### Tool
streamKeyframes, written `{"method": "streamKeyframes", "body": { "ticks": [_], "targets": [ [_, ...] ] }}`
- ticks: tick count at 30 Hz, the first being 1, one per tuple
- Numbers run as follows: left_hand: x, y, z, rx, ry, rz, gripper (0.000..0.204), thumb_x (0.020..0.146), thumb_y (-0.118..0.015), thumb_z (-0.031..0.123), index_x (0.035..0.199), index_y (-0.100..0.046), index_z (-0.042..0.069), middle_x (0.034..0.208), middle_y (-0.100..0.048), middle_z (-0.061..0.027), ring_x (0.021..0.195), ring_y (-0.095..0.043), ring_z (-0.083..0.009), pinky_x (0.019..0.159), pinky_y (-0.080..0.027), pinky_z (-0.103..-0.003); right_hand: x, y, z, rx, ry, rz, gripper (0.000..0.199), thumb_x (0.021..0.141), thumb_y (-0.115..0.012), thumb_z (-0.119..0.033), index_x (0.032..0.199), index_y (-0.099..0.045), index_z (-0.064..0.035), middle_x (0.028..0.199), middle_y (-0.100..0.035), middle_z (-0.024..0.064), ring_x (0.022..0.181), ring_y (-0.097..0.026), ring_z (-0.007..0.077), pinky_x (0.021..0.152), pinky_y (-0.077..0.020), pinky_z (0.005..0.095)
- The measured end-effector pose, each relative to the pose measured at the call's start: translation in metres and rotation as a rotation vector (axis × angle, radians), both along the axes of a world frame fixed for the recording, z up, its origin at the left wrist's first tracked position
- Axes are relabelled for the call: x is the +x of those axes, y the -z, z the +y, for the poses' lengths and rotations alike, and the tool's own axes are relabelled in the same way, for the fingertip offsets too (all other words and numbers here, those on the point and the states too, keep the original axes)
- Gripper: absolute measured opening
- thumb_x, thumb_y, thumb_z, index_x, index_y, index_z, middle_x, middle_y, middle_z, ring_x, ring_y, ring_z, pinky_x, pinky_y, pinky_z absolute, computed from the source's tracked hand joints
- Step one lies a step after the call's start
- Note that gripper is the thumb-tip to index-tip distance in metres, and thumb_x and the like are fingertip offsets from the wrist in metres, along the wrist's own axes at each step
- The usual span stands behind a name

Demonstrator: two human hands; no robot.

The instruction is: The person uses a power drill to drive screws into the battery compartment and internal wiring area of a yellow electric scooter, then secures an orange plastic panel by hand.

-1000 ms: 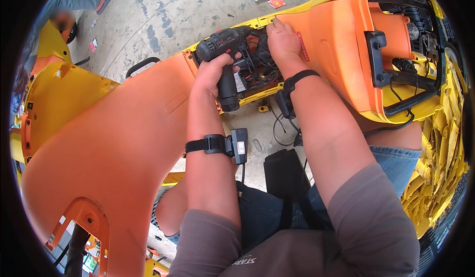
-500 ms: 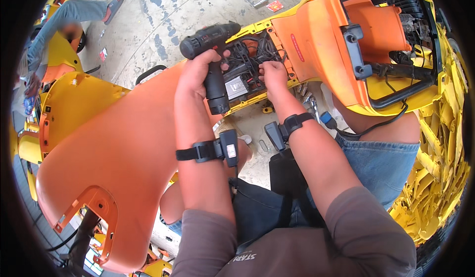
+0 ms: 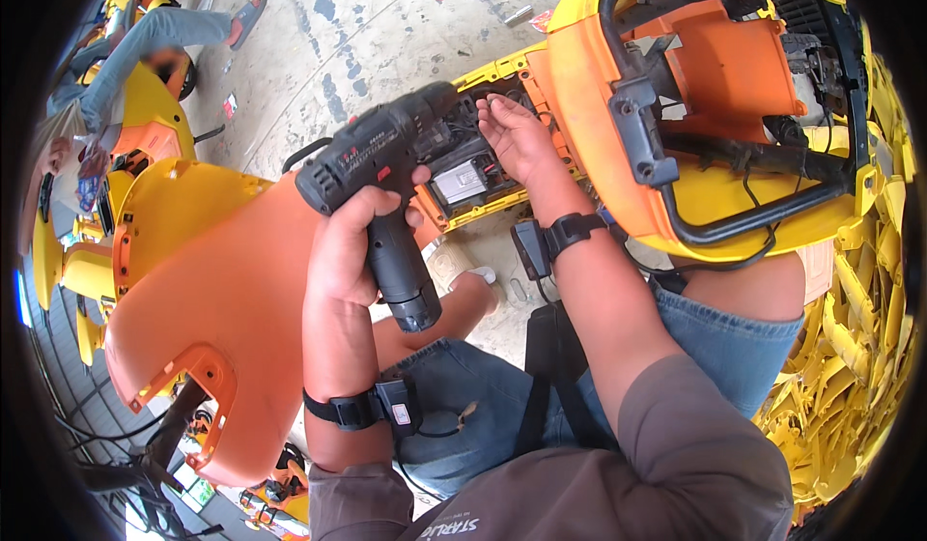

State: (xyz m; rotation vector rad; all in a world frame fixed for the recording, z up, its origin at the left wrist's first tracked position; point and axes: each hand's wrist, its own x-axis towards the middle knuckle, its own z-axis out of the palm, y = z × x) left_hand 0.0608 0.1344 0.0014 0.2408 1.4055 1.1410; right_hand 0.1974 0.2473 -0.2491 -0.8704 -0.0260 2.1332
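Head view: person seated over an orange-and-yellow plastic vehicle body, both forearms coming up from the lower edge.
Left hand (image 3: pixel 350 251): fingers clamped around the grip of a black cordless drill (image 3: pixel 386 169), thumb side toward the person.
Drill position: held up above the person's lap, its grip tilted down and to the right, its body pointing up and right toward the open compartment (image 3: pixel 473 169); the bit end is hidden among the parts there.
Right hand (image 3: pixel 517 135): fingers apart and loosely curled, holding nothing, palm turned toward the compartment; whether the fingertips touch the parts inside cannot be told.
Compartment: an opening in the yellow frame, holding dark wiring and a small pale box, between the drill's nose and the right hand.
Orange shell (image 3: pixel 618 87): large moulded piece with a black tubular bar (image 3: pixel 734 222) across it, just right of the right hand, resting over the person's right thigh.
Orange panel (image 3: pixel 222 270): broad curved piece left of the left forearm, reaching down to the lower left.
Wrists: a black strap with a small device on each, left (image 3: pixel 372 406) and right (image 3: pixel 560 237).
Yellow parts (image 3: pixel 855 348): stacked along the right edge.
Floor (image 3: pixel 367 29): stained concrete beyond the work.
Other person (image 3: pixel 116 68): sitting at the upper left, well apart, in jeans.
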Motion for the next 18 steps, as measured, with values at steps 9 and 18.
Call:
{"method": "streamKeyframes", "body": {
  "ticks": [9, 18],
  "targets": [
    [0.009, 0.028, 0.016, -0.096, 0.063, 0.094, 0.044, 0.08, -0.057, 0.002, 0.124, -0.059, -0.003, 0.11, -0.07, -0.0134, 0.076, -0.065, -0.0187, 0.072, -0.055, -0.033, -0.011, 0.015, 0.004, -0.135, 0.139, 0.161, 0.02, 0.099, -0.063, -0.016, 0.116, -0.063, -0.0052, 0.103, -0.067, 0.0051, 0.094, -0.063, 0.0141, 0.086, -0.054, 0.0282],
    [0.003, 0.044, 0.015, -0.13, 0.12, 0.148, 0.05, 0.078, -0.058, 0.001, 0.128, -0.058, -0.004, 0.113, -0.071, -0.0151, 0.078, -0.066, -0.018, 0.074, -0.054, -0.031, -0.019, -0.009, 0.012, -0.09, 0.069, 0.203, 0.023, 0.103, -0.055, -0.03, 0.11, -0.06, -0.0093, 0.11, -0.065, 0.0047, 0.106, -0.06, 0.0209, 0.098, -0.0465, 0.038]
  ]
}}
